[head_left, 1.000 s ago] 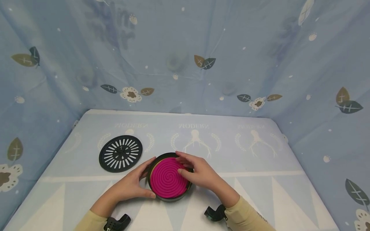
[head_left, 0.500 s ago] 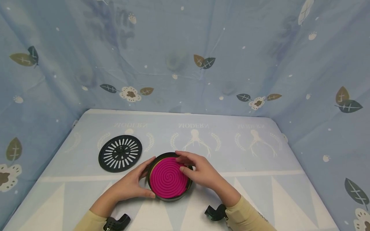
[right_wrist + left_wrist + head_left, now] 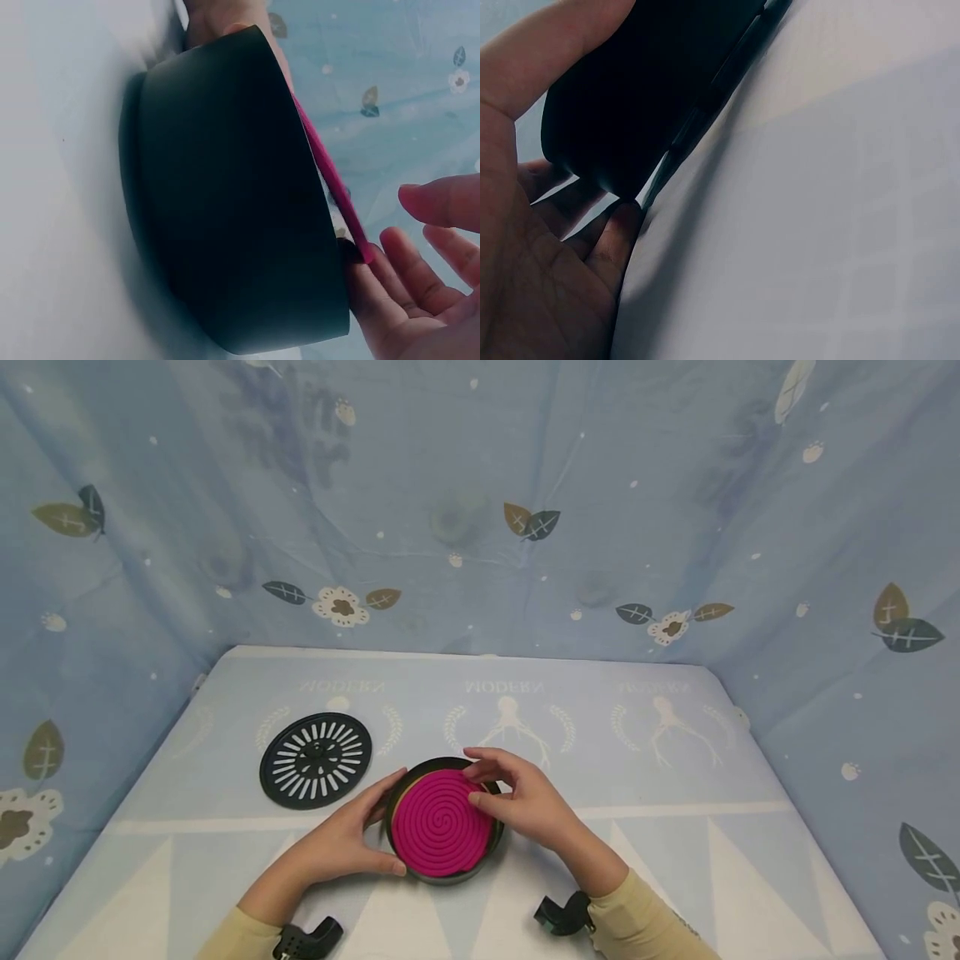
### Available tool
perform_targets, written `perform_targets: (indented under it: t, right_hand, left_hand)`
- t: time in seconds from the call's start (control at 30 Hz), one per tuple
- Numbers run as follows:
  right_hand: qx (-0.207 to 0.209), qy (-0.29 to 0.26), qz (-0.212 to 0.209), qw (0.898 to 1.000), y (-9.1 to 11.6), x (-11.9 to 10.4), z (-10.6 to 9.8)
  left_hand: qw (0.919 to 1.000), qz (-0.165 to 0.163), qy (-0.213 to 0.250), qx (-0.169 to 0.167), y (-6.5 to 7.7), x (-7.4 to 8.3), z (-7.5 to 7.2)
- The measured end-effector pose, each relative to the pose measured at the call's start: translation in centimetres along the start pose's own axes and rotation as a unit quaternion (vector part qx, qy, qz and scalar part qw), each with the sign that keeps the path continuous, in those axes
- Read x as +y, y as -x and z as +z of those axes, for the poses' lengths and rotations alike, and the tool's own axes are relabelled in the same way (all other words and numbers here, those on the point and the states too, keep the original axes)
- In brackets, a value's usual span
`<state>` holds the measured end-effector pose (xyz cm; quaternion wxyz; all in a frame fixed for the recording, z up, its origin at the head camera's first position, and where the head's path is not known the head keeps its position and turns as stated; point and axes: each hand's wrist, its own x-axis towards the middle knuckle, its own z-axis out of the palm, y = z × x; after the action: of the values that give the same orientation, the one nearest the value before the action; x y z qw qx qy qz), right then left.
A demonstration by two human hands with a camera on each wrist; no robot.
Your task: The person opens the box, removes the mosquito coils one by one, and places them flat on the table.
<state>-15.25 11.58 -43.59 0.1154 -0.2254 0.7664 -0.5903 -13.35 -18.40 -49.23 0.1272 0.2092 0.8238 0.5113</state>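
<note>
A pink spiral mosquito coil (image 3: 441, 822) lies at a tilt in a round dark mosquito coil holder (image 3: 232, 202), one edge raised above the rim in the right wrist view. My left hand (image 3: 341, 839) grips the holder's left side, thumb at the near edge and fingers round the far side. At the holder's right rim is my right hand (image 3: 521, 797), its fingers touching the coil's raised edge. The right thumb (image 3: 439, 202) stands apart from the coil in the right wrist view. The left wrist view shows the holder's dark wall between thumb and fingers.
A black slotted round lid (image 3: 316, 761) lies flat on the table, left of and behind the holder. The table (image 3: 637, 752) has a pale printed cover. Blue patterned cloth (image 3: 480, 510) hangs round its back and sides.
My right hand has shifted slightly up and to the right, its fingers now a little farther from the coil's centre. The left hand and the holder have stayed almost in place.
</note>
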Motion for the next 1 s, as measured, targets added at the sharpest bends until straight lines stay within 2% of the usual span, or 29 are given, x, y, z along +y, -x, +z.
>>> perform_targets:
  t: [0.23, 0.5, 0.63, 1.0]
  right_hand:
    - [-0.003, -0.059, 0.022, 0.998, 0.1, 0.4, -0.1]
    - [-0.030, -0.146, 0.084, 0.985, 0.6, 0.9, -0.6]
    - [-0.037, -0.149, 0.102, 0.983, 0.8, 1.0, -0.9]
    - [-0.076, -0.107, 0.128, 0.983, 1.2, 0.9, -0.9]
  left_hand:
    - [1.0000, 0.003, -0.005, 0.001, -0.1, 0.0, 0.1]
    - [1.0000, 0.003, 0.004, -0.002, -0.1, 0.0, 0.1]
    - [1.0000, 0.001, 0.008, -0.002, -0.1, 0.1, 0.1]
    - [1.0000, -0.004, 0.007, -0.001, 0.1, 0.1, 0.0]
